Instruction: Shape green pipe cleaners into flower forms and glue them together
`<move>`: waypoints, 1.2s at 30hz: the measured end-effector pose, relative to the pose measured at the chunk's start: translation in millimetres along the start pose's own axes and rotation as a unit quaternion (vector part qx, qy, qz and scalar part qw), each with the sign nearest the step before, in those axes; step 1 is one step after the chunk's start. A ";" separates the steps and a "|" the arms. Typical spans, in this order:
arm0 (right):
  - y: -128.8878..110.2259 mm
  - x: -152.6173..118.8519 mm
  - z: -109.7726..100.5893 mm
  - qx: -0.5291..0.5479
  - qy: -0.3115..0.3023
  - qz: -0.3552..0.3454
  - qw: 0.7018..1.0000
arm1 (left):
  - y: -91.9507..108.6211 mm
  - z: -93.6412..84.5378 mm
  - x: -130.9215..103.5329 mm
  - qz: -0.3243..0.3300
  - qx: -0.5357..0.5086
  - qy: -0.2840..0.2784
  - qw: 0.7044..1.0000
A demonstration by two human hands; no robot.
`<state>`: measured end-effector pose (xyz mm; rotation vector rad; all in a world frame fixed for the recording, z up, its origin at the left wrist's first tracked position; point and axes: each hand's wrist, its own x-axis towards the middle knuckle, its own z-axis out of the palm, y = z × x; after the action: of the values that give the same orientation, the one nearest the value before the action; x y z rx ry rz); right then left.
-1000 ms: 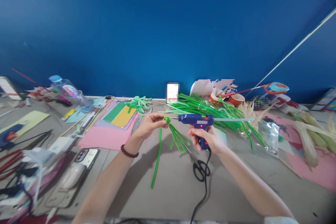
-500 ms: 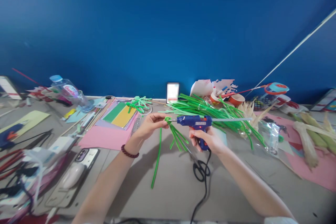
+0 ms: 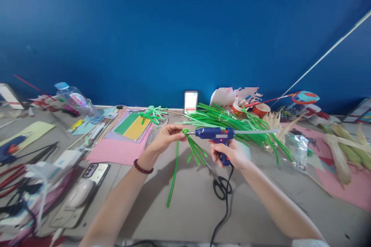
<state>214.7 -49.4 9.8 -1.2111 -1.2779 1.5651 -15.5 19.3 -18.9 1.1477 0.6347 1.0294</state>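
Note:
My left hand pinches the knotted top of a small bunch of green pipe cleaners, whose stems fan downward to the right. One longer green stem hangs or lies below my fingertips; which of the two I cannot tell. Wrapped round the handle of a blue glue gun is my right hand. The gun's metal nozzle points left and meets the green knot. A clear glue stick sticks out of its back end, and an orange light glows on its side.
Black-handled scissors lie below the gun beside its cord. Behind it spreads a pile of green pipe cleaners. Pink paper, a phone and a plastic bottle are on the left, corn husks on the right.

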 end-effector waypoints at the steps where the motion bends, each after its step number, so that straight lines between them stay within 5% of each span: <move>1: 0.0 -0.1 -0.1 -0.003 0.000 -0.002 1.000 | 0.0 -0.2 0.0 0.000 0.001 0.001 1.000; 36: -0.8 -1.4 -3.2 -0.057 0.006 -0.022 0.998 | -1.1 3.1 1.0 0.024 -0.019 0.003 1.000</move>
<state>218.2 -49.7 10.8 -1.2530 -1.3936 1.4683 -12.1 18.8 -18.9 1.1319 0.5929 1.0825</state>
